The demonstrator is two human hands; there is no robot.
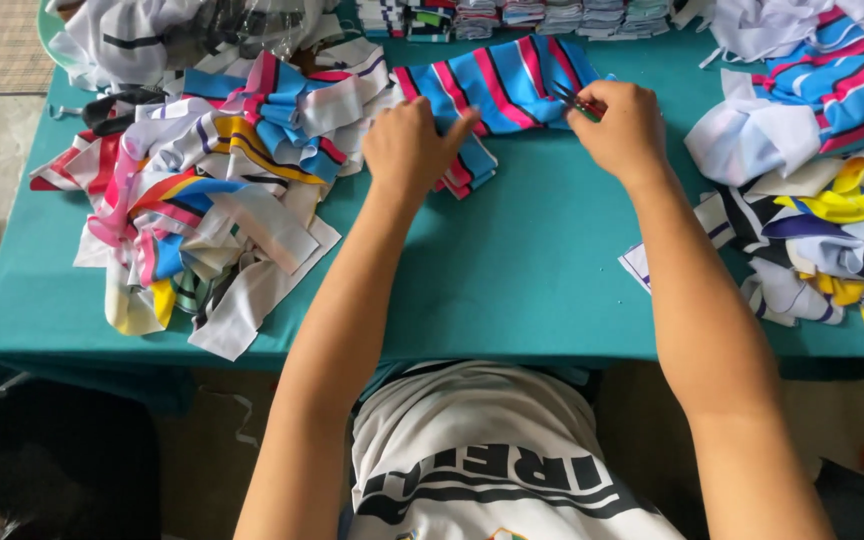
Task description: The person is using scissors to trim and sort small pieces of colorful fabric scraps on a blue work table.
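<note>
Here, seen from above, a person sits at a table covered with a teal cloth (512,280), both bare arms stretched forward over it. At the far middle of the teal cloth lies a striped fabric piece (512,85) in blue, pink, black and white. The left hand (412,150) rests flat on the near left end of that piece, fingers loosely curled and thumb spread, pressing it down rather than gripping it. The right hand (624,125) sits on the piece's right end, fingers closed around small thread snips (574,100), whose dark tips point left onto the fabric.

To the left of the striped piece, a loose heap of fabric scraps (202,200) in white, pink, yellow, blue and red spreads toward the table's left edge. To the right of the piece, a second heap (822,200) holds white, yellow, navy and pink-and-blue striped pieces. Beyond the piece, along the table's far edge, folded stacks of cloth (522,15) stand in a row. At the far left corner, the pale green rim of a basin (49,25) shows, with white fabric piled in it. No packages or signs can be made out.
</note>
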